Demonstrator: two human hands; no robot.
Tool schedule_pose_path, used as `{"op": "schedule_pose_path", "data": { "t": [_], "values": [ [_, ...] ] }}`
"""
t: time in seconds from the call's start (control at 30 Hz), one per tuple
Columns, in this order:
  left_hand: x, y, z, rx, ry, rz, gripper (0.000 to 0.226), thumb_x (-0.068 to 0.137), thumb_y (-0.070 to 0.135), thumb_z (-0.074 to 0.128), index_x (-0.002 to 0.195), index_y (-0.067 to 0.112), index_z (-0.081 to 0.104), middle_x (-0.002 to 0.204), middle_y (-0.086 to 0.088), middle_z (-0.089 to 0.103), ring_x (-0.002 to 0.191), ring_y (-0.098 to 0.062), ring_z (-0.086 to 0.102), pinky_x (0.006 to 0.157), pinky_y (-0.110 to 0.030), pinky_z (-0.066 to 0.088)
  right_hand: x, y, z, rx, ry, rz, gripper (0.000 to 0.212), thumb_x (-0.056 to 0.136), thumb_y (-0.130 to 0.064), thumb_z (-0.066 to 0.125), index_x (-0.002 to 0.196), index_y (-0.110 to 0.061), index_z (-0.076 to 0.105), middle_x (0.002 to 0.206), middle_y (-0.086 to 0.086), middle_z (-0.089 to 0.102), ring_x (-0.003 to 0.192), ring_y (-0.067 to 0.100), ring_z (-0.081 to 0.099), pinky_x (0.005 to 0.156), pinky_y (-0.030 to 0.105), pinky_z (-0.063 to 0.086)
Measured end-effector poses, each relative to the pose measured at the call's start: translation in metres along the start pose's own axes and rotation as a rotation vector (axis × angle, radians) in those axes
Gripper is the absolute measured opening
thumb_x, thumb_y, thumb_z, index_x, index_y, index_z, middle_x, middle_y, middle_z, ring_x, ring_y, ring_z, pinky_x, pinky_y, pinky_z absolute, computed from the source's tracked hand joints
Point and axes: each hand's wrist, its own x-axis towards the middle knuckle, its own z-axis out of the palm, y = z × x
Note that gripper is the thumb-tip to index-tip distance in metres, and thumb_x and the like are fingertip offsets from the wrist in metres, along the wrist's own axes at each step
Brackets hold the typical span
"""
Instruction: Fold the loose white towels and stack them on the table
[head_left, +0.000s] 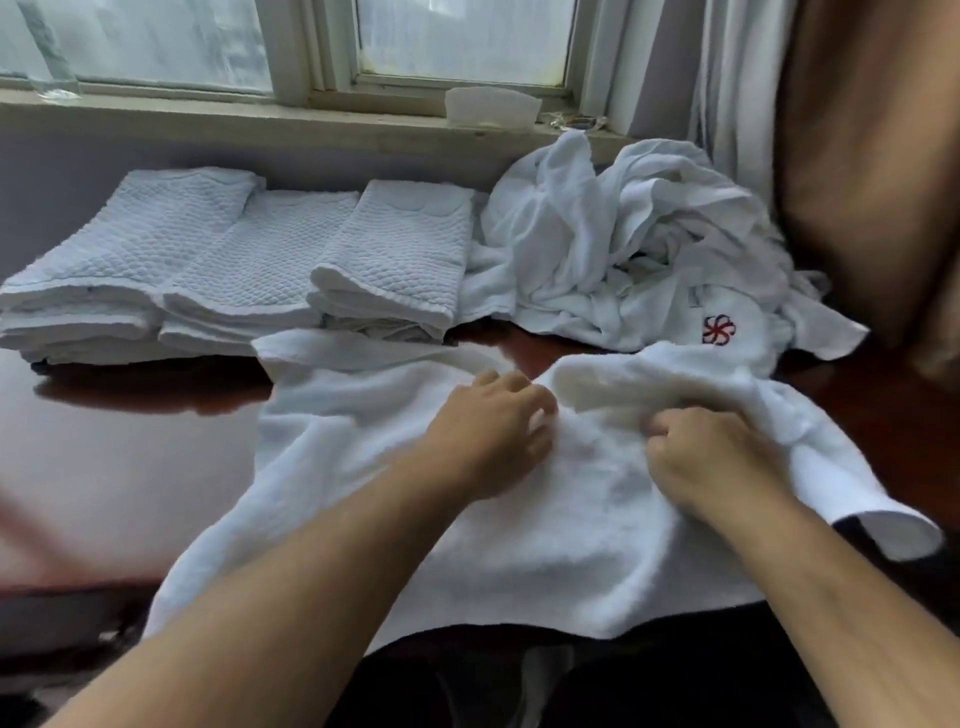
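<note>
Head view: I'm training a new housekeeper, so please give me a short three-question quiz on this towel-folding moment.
1. True or false: the folded towels sit to the left of the loose pile.
2. Choose one: the right hand is A) gripping the spread towel, B) lying flat and open on it, C) raised clear above it.
3. Fill in: the flower logo on the loose pile is ___ in colour.

Key: 1 true; 2 A; 3 red.
</note>
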Motion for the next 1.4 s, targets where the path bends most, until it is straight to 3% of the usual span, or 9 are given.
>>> {"op": "schedule_pose_path", "data": {
  "t": [0.13,0.33,0.57,0.73,0.87,0.97,1.13,1.3,1.4],
  "values": [
    [0.002,-0.001,0.018,0.069,-0.057,-0.042,0.041,0.089,0.062,0.052,0.126,0.046,0.047,0.12,0.008,0.048,0.112,-0.019,0.052,0.076,-0.034,0.041,0.021,0.034,0.006,-0.011,-0.075,0.114,0.052,0.102,-0.039,0.03,0.154,-0.036,0.033,0.163,0.012,0.027,0.147,0.039,0.024,0.12,0.056,0.018],
    [-0.018,-0.028,0.013,0.06,0.0,0.196,0.029,0.091,0.062,0.049,0.1,0.037,0.06,0.147,0.008,0.042,0.139,-0.019,0.034,0.109,-0.037,0.029,0.061,0.05,0.013,0.076,0.11,0.026,0.075,0.098,-0.026,0.046,0.163,-0.027,0.009,0.169,0.012,0.009,0.153,0.034,0.015,0.12,0.048,0.026],
    [-0.015,-0.027,-0.012,0.131,-0.09,-0.013,0.033,0.089,0.064,0.029,0.104,0.038,0.044,0.111,0.007,0.055,0.1,-0.022,0.056,0.078,-0.035,0.041,0.049,0.035,0.019,-0.137,0.217,0.102,0.057,0.091,-0.049,0.05,0.131,-0.009,0.053,0.129,0.019,0.059,0.12,0.037,0.054,0.096,0.047,0.046],
    [0.018,0.005,-0.01,0.174,-0.167,-0.054,0.045,0.097,0.053,0.04,0.139,0.039,0.045,0.129,0.001,0.058,0.121,-0.024,0.054,0.096,-0.041,0.045,0.03,0.035,-0.01,0.005,-0.05,0.133,0.035,0.096,-0.045,0.036,0.094,-0.017,0.058,0.096,0.007,0.065,0.085,0.027,0.056,0.071,0.036,0.042],
    [0.033,0.013,0.004,0.276,-0.329,-0.14,0.082,0.089,0.051,0.049,0.159,0.033,0.012,0.152,-0.008,0.041,0.135,-0.032,0.045,0.107,-0.046,0.041,0.03,0.044,-0.031,-0.166,-0.225,0.29,0.039,0.093,-0.046,0.048,0.084,-0.012,0.065,0.075,0.001,0.068,0.064,0.019,0.063,0.056,0.027,0.044],
    [0.038,0.015,0.017,0.319,-0.185,-0.191,0.083,0.088,0.038,0.052,0.158,0.024,0.01,0.154,-0.012,0.035,0.135,-0.033,0.042,0.106,-0.046,0.037,0.035,0.045,-0.021,-0.135,0.093,0.115,0.042,0.091,-0.048,0.053,0.112,-0.013,0.064,0.114,0.008,0.066,0.096,0.026,0.061,0.071,0.034,0.047],
    [0.035,-0.001,0.035,0.116,0.153,-0.097,0.057,0.089,0.031,0.051,0.145,0.023,0.043,0.139,-0.003,0.054,0.122,-0.029,0.049,0.103,-0.043,0.036,0.05,0.037,0.016,0.009,-0.144,0.143,0.08,0.096,-0.07,0.027,0.156,-0.017,0.031,0.159,0.015,0.036,0.146,0.036,0.03,0.119,0.052,0.021],
    [0.034,-0.023,0.027,0.052,0.023,0.003,0.077,0.083,0.056,0.04,0.156,0.034,0.026,0.157,0.001,0.038,0.139,-0.024,0.034,0.116,-0.042,0.024,0.075,0.062,0.021,0.029,-0.132,0.076,0.083,0.093,-0.076,0.024,0.162,-0.031,0.011,0.169,0.006,0.017,0.154,0.029,0.018,0.123,0.048,0.016],
    [0.036,-0.028,0.024,0.195,-0.166,0.073,0.066,0.093,0.061,0.035,0.156,0.046,0.02,0.167,0.003,0.017,0.151,-0.022,0.016,0.123,-0.046,0.011,0.084,0.071,0.015,0.084,-0.101,0.046,0.074,0.096,-0.07,0.032,0.157,-0.028,0.032,0.164,0.002,0.031,0.148,0.025,0.032,0.12,0.041,0.027]
  ]
}}
